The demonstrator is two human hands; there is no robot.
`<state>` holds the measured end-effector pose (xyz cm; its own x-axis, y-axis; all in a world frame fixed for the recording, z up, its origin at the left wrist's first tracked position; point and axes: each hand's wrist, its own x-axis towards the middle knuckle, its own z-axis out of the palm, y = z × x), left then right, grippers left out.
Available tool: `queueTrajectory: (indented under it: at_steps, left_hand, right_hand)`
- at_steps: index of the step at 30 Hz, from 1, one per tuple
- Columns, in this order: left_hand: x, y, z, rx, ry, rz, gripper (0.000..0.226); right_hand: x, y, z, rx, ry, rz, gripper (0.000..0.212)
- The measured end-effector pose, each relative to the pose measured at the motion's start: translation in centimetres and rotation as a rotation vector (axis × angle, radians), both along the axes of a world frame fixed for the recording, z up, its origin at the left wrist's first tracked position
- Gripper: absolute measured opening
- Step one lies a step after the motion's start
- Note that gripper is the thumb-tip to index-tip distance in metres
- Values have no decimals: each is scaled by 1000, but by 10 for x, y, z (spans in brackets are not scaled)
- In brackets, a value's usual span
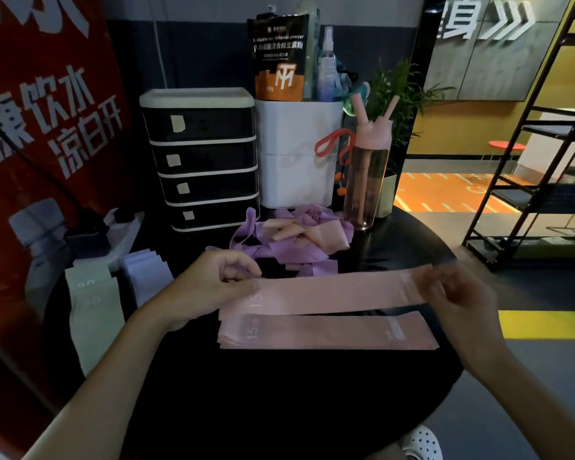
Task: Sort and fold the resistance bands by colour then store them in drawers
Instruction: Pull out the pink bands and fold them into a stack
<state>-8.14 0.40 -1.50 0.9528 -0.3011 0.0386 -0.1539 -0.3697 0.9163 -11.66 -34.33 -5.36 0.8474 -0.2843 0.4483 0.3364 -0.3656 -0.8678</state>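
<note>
A pink band (339, 292) is held out flat between both hands just above the black round desk (279, 410). Its long axis runs left to right across the view, with the right end tilted slightly higher and further away. The left hand (213, 283) pinches the left end, thumb and fingers curled onto it beside a printed "15". The right hand (462, 293) grips the right end; it is blurred, so how its fingers lie cannot be told.

Just in front of the held band lies a stack of pink bands (326, 332), flat on the desk. It also runs left to right, with its "15" marks at the left end, nearly parallel to the band above.

Behind the hands sits a tangled pile (289, 242) of purple and peach bands. At the left edge of the desk, green bands (90, 313) lie flat with their long axis running away from the person, and lilac bands (146, 277) lie just beside them.

At the back stands a black drawer unit (201, 161) with four closed drawers. A white bin (294, 154) is to its right, and a pink bottle (367, 174) stands further right.
</note>
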Motion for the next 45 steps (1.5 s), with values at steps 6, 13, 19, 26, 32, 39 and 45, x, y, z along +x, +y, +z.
queueTrajectory:
  at_steps: [6, 13, 19, 26, 32, 39, 45]
  left_hand:
    - [-13, 4, -24, -137, -69, 279, 17]
    - [-24, -4, -51, -59, -223, 483, 20]
    - [-27, -7, -57, -22, -260, 534, 13]
    - [-31, -10, -60, 41, -331, 545, 20]
    - [-35, -11, -62, 101, -352, 512, 21]
    - [-35, -10, -69, 271, -482, 461, 12]
    - [-34, -8, -75, 518, -467, 201, 40]
  right_hand:
    - [-9, -1, -22, -68, 45, -50, 20]
    - [-8, -4, -44, -190, 48, -85, 25]
    - [-8, -5, -47, -181, 50, -80, 15]
    - [-13, -1, -45, -232, 68, -80, 4]
    - [-17, 0, -49, -472, 64, -148, 21]
    - [-13, -5, -56, -553, 70, -182, 12]
    - [-16, -4, -55, -533, 154, -233, 17]
